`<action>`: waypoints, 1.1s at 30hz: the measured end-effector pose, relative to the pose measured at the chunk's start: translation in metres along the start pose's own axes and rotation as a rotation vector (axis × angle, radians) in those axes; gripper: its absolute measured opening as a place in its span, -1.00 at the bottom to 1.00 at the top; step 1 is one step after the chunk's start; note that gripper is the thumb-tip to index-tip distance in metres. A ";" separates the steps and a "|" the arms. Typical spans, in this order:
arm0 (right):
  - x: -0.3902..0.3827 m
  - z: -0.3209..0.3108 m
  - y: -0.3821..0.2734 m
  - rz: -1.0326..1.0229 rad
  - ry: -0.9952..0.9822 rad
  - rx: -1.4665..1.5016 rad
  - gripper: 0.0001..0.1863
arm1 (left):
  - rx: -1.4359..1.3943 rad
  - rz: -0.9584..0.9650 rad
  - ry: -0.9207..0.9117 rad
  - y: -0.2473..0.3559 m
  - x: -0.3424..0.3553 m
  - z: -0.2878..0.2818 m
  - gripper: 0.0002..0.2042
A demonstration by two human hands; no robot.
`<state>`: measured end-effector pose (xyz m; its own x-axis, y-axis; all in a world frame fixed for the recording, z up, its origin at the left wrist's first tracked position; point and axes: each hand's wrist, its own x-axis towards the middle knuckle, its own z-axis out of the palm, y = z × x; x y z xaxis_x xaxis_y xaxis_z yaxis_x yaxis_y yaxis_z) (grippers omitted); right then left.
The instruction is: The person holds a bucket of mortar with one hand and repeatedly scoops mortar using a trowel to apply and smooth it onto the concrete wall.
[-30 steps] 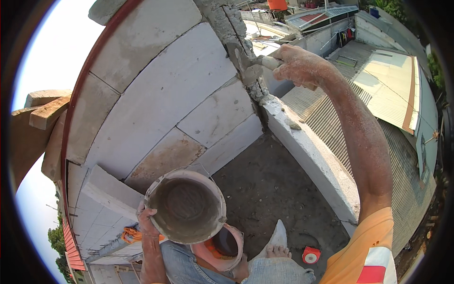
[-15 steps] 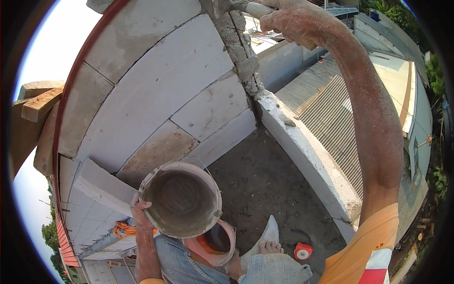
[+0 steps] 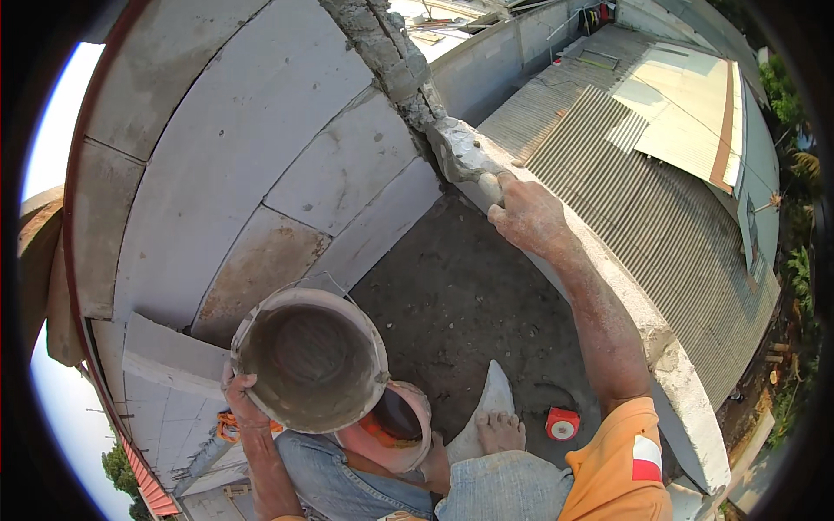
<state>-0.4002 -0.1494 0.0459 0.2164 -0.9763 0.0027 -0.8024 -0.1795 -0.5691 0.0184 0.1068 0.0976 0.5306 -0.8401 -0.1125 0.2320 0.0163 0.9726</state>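
Right fingers (image 3: pixel 500 216) wrapped round a trowel (image 3: pixel 489 186), upper centre, while left fingers (image 3: pixel 242 383) clasp a bucket (image 3: pixel 352 369), lower left!

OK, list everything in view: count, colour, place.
Mortar bucket: one, grey-smeared, lower left
Second bucket: one, pinkish-orange, behind first
Trowel: one, pale-handled, upper centre
Tape measure: one, red, on floor
Block wall: one, pale, left
Low block wall: one, whitish, right
Corrugated roofs: several, grey, beyond low wall
Timber: count unclear, brown, far left
Plants: several, green, far right
Unclear item: one, orange, lower left
Bare foot: one clear, dusty, beside tape measure
Left hand: one, dusty, holding mortar bucket
Right hand: one, dusty, holding trowel
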 end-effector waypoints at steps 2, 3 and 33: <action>-0.006 0.025 0.003 0.023 -0.026 -0.068 -0.70 | 0.000 -0.015 -0.003 -0.001 0.003 0.002 -0.41; -0.007 0.036 0.004 0.053 -0.070 -0.089 -0.72 | -0.005 -0.022 -0.006 -0.002 0.004 0.003 -0.41; 0.100 0.015 -0.009 -0.081 -0.165 -0.046 -0.77 | 0.040 0.061 -0.001 0.006 -0.006 -0.018 -0.49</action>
<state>-0.3628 -0.2440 0.0387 0.3665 -0.9260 -0.0905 -0.8027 -0.2655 -0.5340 0.0308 0.1219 0.1002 0.5416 -0.8390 -0.0526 0.1665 0.0458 0.9850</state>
